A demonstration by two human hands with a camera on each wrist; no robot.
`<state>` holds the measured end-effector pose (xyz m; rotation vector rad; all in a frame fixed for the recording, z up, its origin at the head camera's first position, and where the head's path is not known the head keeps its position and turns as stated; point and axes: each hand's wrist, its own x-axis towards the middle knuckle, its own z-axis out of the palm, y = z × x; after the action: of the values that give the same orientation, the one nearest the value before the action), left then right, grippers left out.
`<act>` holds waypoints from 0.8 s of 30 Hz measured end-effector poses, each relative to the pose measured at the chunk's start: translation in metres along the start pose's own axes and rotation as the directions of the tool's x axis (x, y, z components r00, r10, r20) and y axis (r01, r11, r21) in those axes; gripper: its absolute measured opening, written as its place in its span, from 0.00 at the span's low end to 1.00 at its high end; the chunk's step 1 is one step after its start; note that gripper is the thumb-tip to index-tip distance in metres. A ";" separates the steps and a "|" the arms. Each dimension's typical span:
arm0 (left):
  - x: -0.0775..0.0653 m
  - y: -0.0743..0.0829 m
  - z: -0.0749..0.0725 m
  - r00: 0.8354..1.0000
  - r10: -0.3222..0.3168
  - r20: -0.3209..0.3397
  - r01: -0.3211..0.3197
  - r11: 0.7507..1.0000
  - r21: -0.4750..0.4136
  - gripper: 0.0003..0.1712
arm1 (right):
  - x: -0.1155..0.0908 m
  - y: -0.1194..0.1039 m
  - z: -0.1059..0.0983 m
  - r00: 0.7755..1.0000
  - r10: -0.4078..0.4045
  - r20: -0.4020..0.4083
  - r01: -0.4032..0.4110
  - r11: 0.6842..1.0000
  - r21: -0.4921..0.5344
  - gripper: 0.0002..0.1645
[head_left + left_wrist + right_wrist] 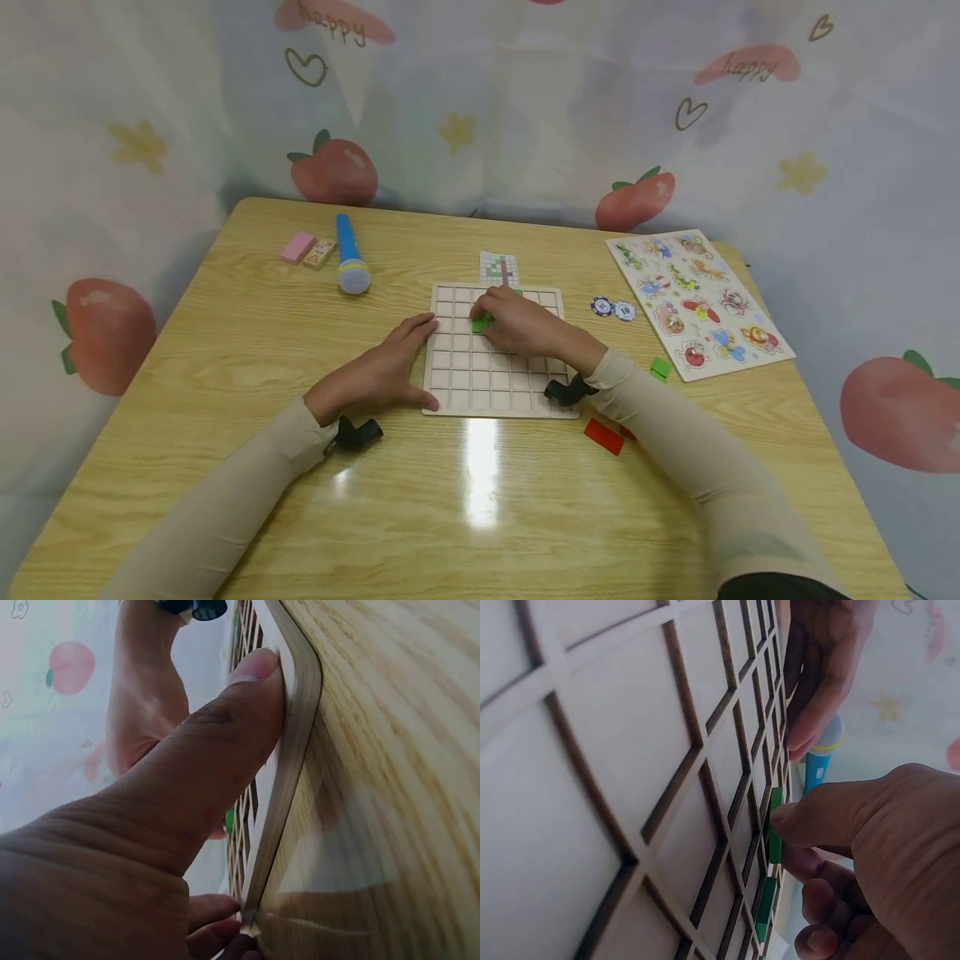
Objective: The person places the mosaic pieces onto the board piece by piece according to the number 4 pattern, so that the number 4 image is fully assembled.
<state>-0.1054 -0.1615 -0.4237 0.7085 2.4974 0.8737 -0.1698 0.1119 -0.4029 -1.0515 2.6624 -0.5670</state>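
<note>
The right hand (517,323) pinched a green tile (775,849) at the board (481,401), whose edge the left hand (381,371) touched, fingers spread.

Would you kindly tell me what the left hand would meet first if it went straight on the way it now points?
The left hand would likely meet the grid board first: the thumb touches its rim, though exact depth beyond is unclear.
</note>
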 end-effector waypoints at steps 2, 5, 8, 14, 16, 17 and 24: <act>0.001 0.001 0.000 1.000 0.004 -0.001 -0.004 1.000 0.001 0.77 | 0.000 0.000 0.000 1.000 -0.004 0.001 0.004 1.000 0.000 0.17; 0.002 0.001 0.000 1.000 0.007 0.000 -0.007 1.000 0.003 0.77 | -0.001 0.001 -0.001 1.000 -0.006 0.009 0.006 1.000 0.000 0.17; 0.001 0.002 -0.001 1.000 0.008 0.002 -0.008 1.000 0.002 0.77 | 0.000 0.002 -0.001 1.000 -0.005 0.026 0.004 1.000 0.008 0.16; 0.002 0.002 -0.002 1.000 0.008 -0.005 -0.008 1.000 0.003 0.76 | 0.004 0.003 -0.002 0.999 0.015 0.038 -0.016 0.999 0.032 0.13; 0.003 0.003 -0.002 1.000 0.009 -0.003 -0.009 1.000 -0.004 0.76 | 0.004 0.003 -0.002 0.999 0.024 0.039 -0.026 0.999 0.043 0.12; 0.004 0.003 -0.002 1.000 0.009 0.000 -0.009 1.000 -0.004 0.76 | 0.004 0.004 -0.002 0.999 0.027 0.040 -0.029 0.998 0.049 0.12; 0.002 0.003 -0.001 1.000 -0.013 0.011 0.013 1.000 -0.010 0.77 | -0.009 0.004 -0.002 1.000 -0.021 -0.010 0.022 1.000 0.023 0.15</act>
<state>-0.1069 -0.1587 -0.4211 0.6913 2.4836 0.8746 -0.1666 0.1209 -0.4024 -1.0751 2.6494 -0.6065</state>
